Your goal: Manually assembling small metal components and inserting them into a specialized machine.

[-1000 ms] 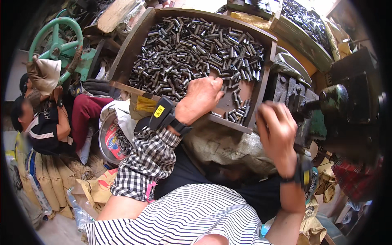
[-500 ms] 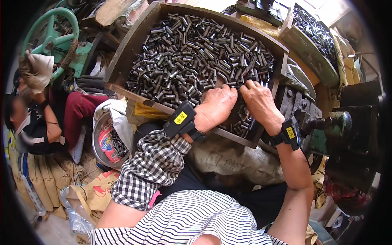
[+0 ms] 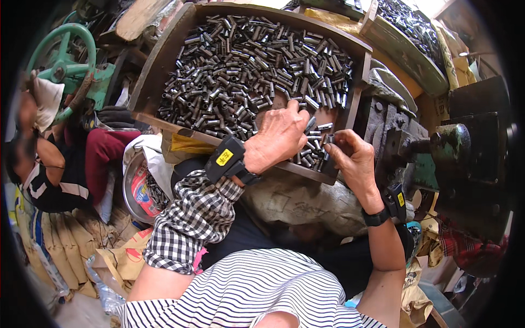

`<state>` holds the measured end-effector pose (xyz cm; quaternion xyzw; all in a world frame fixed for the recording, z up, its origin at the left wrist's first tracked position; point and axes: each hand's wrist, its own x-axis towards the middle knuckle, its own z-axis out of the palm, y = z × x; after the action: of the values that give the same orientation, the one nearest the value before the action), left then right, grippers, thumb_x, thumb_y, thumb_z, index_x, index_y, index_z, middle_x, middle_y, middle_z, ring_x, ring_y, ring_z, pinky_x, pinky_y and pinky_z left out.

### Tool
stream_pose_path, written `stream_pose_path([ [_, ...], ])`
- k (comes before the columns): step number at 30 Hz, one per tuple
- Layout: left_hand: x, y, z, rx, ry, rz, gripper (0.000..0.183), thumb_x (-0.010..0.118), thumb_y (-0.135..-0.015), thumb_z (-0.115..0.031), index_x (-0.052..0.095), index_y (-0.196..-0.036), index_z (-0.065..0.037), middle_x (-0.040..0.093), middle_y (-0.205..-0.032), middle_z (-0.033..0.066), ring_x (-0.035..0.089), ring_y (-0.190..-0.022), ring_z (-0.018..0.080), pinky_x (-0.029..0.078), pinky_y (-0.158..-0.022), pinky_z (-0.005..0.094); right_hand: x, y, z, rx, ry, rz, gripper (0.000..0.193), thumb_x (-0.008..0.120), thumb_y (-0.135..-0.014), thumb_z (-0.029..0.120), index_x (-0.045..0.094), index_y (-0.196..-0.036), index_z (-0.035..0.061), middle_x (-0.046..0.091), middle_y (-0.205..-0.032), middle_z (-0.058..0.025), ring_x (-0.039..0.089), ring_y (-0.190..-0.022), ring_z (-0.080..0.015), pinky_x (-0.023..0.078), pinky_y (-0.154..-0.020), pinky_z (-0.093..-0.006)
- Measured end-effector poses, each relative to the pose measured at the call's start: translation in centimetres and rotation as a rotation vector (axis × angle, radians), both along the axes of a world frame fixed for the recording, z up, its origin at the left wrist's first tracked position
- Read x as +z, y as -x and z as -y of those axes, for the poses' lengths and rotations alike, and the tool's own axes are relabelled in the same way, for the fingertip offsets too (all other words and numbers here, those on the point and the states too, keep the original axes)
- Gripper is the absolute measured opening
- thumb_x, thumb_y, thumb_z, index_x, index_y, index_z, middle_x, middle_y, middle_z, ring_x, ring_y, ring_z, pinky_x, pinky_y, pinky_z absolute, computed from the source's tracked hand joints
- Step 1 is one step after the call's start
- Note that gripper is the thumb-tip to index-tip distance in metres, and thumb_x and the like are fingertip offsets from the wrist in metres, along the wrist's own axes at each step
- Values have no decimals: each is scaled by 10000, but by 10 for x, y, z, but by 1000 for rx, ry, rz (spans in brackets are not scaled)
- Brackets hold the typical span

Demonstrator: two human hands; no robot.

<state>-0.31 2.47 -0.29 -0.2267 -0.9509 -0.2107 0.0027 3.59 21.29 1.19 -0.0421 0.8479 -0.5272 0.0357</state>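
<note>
A wooden tray (image 3: pixel 141 87) in front of me holds a heap of short dark metal tubes (image 3: pixel 240 71). My left hand (image 3: pixel 278 133) is over its near side, fingers curled and closed. A metal tube (image 3: pixel 310 123) sticks out at those fingertips; the rest of the grip is hidden under the hand. By the near right corner my right hand (image 3: pixel 355 157) pinches a small metal tube (image 3: pixel 330 139) between thumb and fingers. Several loose tubes (image 3: pixel 310 156) lie in that corner between the two hands.
Dark machine parts (image 3: pixel 454 150) stand close on the right. Another tray (image 3: pixel 404 52) of metal pieces is at the far right. To the left are a metal basin (image 3: pixel 129 188), a green handwheel (image 3: pixel 60 71) and a seated person (image 3: pixel 52 164) with a cloth. A sack (image 3: pixel 306 208) lies under the tray.
My hands have come apart. The right one has drawn back toward me and to the right, now pinching a tube. My left hand stays over the tray. The whole view has shifted slightly.
</note>
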Motion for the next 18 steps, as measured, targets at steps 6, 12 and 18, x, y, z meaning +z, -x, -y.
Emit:
stream_pose_path([
  [6, 0, 0, -4, -32, -113, -86, 197, 631, -703, -152, 536, -813, -19, 547, -819, 157, 591, -679, 358, 491, -629, 445, -7, -9, -15, 39, 366, 197, 253, 590, -846, 10, 547, -1095, -1, 569, -687, 0, 503, -534, -31, 435, -467, -187],
  [12, 11, 0, -11, -5, -520, 393, 210, 604, -737, -146, 542, -854, 16, 604, -628, 136, 621, -565, 257, 489, -512, 335, -7, -5, -14, -88, 562, 249, 120, 588, -885, 70, 528, -956, -6, 593, -733, -24, 560, -560, -52, 440, -462, -173],
  [18, 15, -4, -13, 100, -1108, 1061, 130, 485, -826, -74, 544, -936, -40, 594, -691, 34, 612, -543, 99, 444, -415, 172, 4, -6, -22, -60, 686, 328, 119, 595, -879, 68, 531, -947, -7, 617, -787, -60, 619, -613, -91, 455, -469, -177],
])
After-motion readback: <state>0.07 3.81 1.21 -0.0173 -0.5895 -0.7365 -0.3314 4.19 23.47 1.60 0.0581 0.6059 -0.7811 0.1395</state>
